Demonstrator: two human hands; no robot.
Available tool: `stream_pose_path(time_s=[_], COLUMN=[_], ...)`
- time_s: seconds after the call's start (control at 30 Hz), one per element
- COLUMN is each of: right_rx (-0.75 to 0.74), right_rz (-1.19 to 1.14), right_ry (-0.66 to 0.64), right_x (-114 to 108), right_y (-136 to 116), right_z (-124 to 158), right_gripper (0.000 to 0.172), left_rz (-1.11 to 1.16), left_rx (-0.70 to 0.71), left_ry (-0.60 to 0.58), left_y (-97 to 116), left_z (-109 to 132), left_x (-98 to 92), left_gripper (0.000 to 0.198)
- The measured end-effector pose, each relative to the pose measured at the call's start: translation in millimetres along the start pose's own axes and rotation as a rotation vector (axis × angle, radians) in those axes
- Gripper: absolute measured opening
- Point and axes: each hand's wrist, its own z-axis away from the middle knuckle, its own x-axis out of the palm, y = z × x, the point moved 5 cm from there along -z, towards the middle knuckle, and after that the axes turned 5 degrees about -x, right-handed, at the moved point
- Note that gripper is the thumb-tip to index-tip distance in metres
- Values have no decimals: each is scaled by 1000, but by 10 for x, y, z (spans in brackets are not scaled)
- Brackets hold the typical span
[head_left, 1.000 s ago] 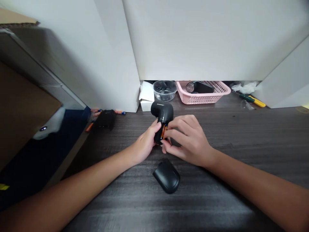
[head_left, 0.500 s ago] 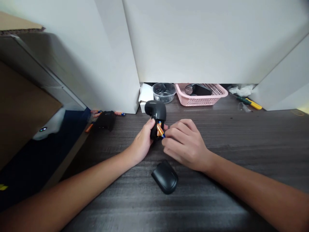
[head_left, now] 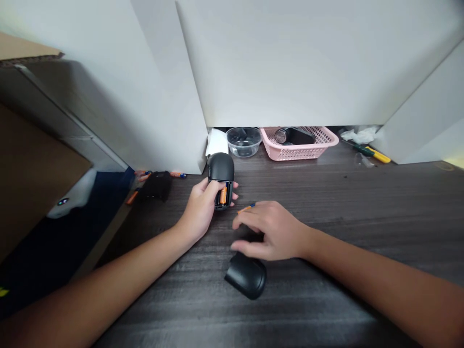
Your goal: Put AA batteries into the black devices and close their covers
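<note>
My left hand (head_left: 200,208) grips a black handheld device (head_left: 221,179) with its battery bay facing me; an orange battery (head_left: 223,194) sits inside the bay. My right hand (head_left: 270,229) hovers low over the dark wooden desk (head_left: 344,217), fingers curled loosely. An orange and blue battery (head_left: 247,208) shows just past its fingertips, though I cannot tell whether it is pinched or lying on the desk. The thumb is close to a black cover piece (head_left: 246,275) lying on the desk near me.
At the back, under white panels, stand a pink basket (head_left: 300,150) holding a dark object, a clear plastic bowl (head_left: 243,141), a white box (head_left: 216,142) and a yellow-green tool (head_left: 373,153). Loose batteries (head_left: 177,174) and a black item (head_left: 156,185) lie at the left.
A battery came out of the device's bay. My right hand drew back toward me and down to the desk; my left hand shifted the device slightly left and away.
</note>
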Motion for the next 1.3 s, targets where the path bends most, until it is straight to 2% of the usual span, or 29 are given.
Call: stream_pose_path(time_s=[0.13, 0.23, 0.33, 0.47, 0.53, 0.63, 0.8, 1.0, 1.17, 1.3], right_rx=[-149, -140, -44, -7, -1, 55, 247, 290, 425, 526], right_rz=[-96, 0, 100, 119, 121, 195, 300, 310, 199, 73], right_ry=[-93, -154, -131, -61, -25, 8, 77, 99, 271, 392], right_x=[116, 164, 82, -55, -85, -96, -138, -151, -229, -275], right_y=[-204, -229, -80, 130, 181, 211, 259, 266, 364, 421], right_z=[1, 3, -5, 1, 9, 16, 26, 21, 63, 97], right_gripper=[64, 57, 46, 62, 67, 63, 48, 40, 36, 33], left_rz=[9, -11, -77, -119, -88, -69, -103, -136, -157, -231], left_rx=[16, 49, 83, 144, 131, 90, 92, 122, 196, 237], left_ry=[38, 74, 70, 34, 46, 62, 53, 70, -8, 32], left_y=[-3, -16, -36, -28, -29, -34, -8, 31, 28, -32], left_z=[-10, -18, -15, -4, -7, -15, 0, 52, 53, -29], left_x=[-14, -53, -81, -75, -75, -70, -51, -47, -37, -95], left_gripper=[36, 31, 24, 19, 20, 20, 24, 18, 16, 28])
